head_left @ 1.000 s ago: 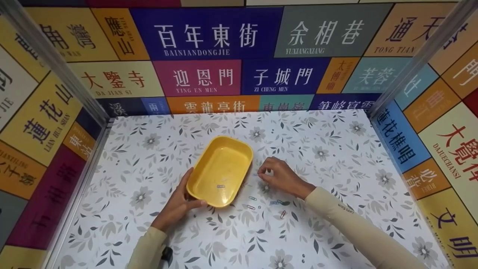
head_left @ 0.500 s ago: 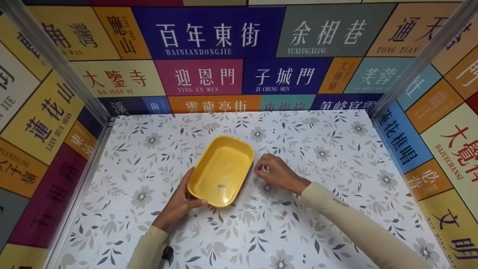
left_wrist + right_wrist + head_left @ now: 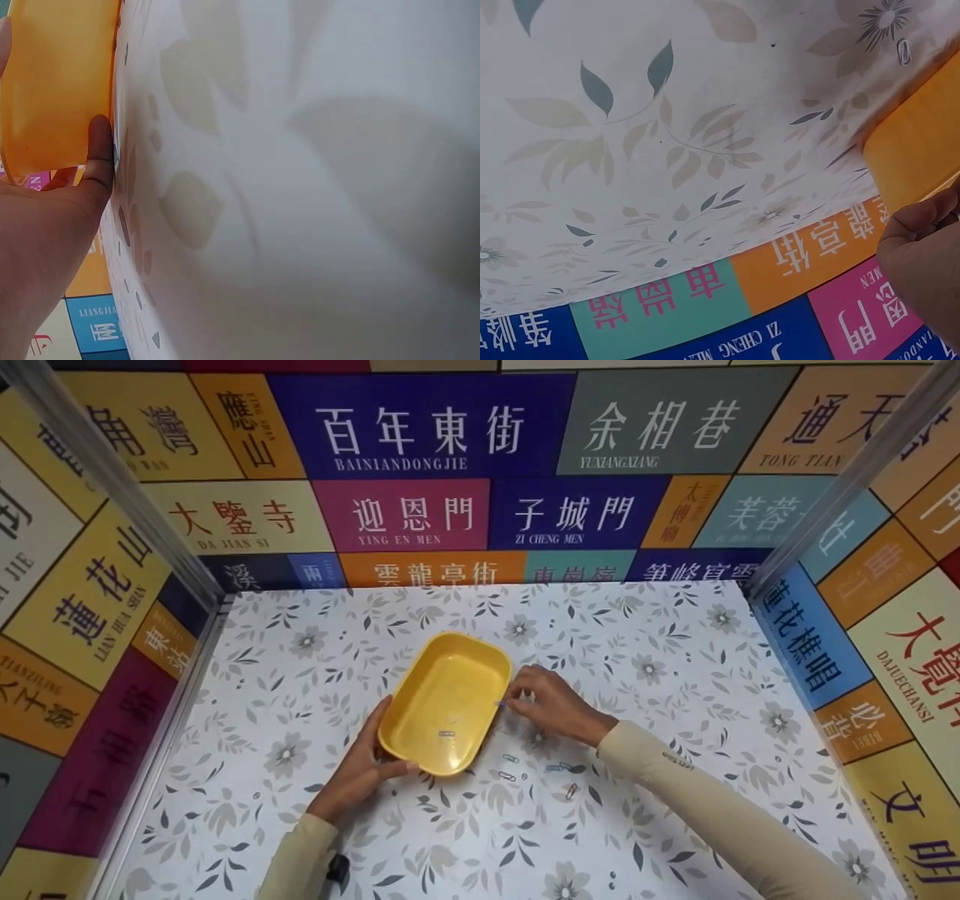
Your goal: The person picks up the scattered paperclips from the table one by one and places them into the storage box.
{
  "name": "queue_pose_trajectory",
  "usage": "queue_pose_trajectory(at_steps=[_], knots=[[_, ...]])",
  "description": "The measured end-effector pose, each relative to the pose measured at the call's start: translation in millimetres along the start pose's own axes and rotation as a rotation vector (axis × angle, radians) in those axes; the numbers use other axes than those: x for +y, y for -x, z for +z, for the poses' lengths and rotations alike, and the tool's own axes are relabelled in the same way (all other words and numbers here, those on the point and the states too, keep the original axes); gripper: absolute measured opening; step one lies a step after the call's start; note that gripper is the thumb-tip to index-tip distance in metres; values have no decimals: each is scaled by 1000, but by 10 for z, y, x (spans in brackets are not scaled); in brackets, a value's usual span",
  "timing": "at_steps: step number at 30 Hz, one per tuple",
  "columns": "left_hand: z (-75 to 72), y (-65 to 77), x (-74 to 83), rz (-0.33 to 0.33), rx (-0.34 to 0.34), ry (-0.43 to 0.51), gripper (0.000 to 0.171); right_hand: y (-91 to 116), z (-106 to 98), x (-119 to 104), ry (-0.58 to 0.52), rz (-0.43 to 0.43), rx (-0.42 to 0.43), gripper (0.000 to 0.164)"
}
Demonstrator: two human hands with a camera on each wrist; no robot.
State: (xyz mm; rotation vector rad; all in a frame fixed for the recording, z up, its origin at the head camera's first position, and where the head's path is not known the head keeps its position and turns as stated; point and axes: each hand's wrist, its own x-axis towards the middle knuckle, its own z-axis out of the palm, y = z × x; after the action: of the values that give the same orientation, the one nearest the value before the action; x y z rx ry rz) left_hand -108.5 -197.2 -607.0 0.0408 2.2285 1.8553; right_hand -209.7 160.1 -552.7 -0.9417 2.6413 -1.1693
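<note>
A yellow plastic tray [image 3: 444,690] stands on the flowered tabletop, with a paper clip [image 3: 447,733] on its floor. My left hand [image 3: 358,771] holds the tray by its near left corner; in the left wrist view the thumb [image 3: 99,150] lies low against the yellow wall. At the tray's right rim, my right hand [image 3: 555,701] pinches a small purplish paper clip [image 3: 501,703] between thumb and fingertips. To the right of the tray lie several loose clips, among them a green one [image 3: 511,759], a pinkish one [image 3: 507,775], a blue one [image 3: 555,769] and a red one [image 3: 571,790].
Panels printed with large characters [image 3: 420,435] close in the table [image 3: 315,675] at the back and both sides. Clear posts [image 3: 150,495] stand at the back corners. A dark band [image 3: 337,870] shows at the left sleeve.
My right hand has moved left with the pinched paper clip, from beside the tray to its right rim. The left hand and the tray have stayed in place.
</note>
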Motion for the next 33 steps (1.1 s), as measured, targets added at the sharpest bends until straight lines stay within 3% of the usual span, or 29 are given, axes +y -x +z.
queue_pose_trajectory(at_steps=[7, 20, 33], knots=[[-11, 30, 8, -3, -14, 4, 121, -51, 10, 3, 18, -63, 11, 5], [2, 5, 5, -18, -8, -3, 121, -180, 6, -54, 24, 41, -41, 5], [6, 18, 19, -25, -2, -6, 121, -303, 44, -81, 73, 23, -67, 5]])
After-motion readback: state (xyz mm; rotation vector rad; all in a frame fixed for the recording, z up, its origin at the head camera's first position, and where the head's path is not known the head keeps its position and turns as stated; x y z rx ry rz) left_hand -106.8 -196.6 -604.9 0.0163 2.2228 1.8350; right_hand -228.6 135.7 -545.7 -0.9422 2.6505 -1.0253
